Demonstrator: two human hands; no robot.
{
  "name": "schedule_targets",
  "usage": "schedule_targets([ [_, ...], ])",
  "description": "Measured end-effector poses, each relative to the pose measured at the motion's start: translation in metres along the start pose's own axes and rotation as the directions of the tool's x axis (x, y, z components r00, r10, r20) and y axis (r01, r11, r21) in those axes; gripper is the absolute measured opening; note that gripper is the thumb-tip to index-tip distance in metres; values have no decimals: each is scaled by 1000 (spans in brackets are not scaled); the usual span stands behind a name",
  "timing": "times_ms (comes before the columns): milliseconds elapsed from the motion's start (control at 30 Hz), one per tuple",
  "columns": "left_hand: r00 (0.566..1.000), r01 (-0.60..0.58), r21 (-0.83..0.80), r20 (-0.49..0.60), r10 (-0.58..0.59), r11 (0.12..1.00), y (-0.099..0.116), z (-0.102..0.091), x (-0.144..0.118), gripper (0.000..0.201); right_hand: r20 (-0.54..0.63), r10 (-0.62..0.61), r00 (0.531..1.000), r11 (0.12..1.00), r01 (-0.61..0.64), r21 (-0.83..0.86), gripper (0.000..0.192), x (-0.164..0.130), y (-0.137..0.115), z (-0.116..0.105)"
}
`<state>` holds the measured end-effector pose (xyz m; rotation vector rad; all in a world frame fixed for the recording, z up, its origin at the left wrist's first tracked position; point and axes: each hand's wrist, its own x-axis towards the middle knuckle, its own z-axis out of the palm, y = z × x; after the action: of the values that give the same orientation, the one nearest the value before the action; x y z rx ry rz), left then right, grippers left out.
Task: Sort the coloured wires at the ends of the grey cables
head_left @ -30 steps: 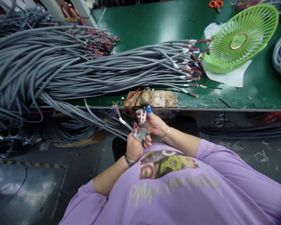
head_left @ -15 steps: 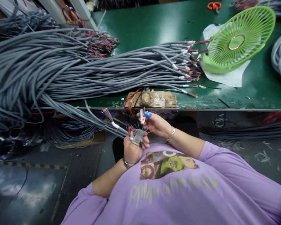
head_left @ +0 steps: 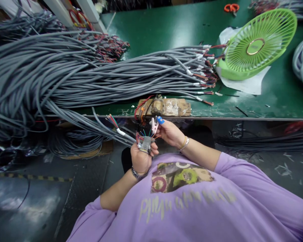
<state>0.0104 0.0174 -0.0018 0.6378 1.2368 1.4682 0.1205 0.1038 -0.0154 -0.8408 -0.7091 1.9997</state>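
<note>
Thin multicoloured wires (head_left: pixel 149 133) spread at the centre of the frame, held closely in the left hand (head_left: pixel 141 158) beside a worn grey wrap (head_left: pixel 145 144), apparently around the thumb. Since half a second ago, that hand has slid slightly leftward; the right hand (head_left: pixel 171 133) pinches a pale pink V-shaped clip-like tool (head_left: pixel 155 125), now tilted near the strands, suggesting close work there. Blue, green and orange ends splay loosely, like a fan.

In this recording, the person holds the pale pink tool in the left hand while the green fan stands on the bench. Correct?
Wrong side: the head view shows the pale pink tool in the right hand, while the green fan stands on the bench.
</note>
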Motion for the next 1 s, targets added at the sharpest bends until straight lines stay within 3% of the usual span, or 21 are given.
schedule_targets([
  [100,999,-47,33,3,47,998,-3,-4,0,33,-98,-195,976,970,177,-167,49,-1,4,-3],
  [133,999,-53,48,5,53,997,-4,-4,0,32,-95,-208,974,965,188,-182,50,-1,5,-3],
  [333,999,-40,119,24,37,992,-10,-3,1,31,10,73,997,992,-73,103,50,7,5,5],
  [600,999,-35,162,33,30,986,-23,-10,4,28,-63,108,992,962,-88,258,42,8,3,14],
  [733,999,-35,181,43,27,983,-20,-12,2,29,-33,165,986,956,-151,253,46,4,3,11],
  [833,999,-16,189,39,9,982,-17,-13,-1,31,59,206,977,959,-213,184,51,0,2,0],
  [1000,996,21,213,83,-40,977,-19,-21,-5,33,237,344,908,939,-340,-60,45,-4,-3,-25],
])
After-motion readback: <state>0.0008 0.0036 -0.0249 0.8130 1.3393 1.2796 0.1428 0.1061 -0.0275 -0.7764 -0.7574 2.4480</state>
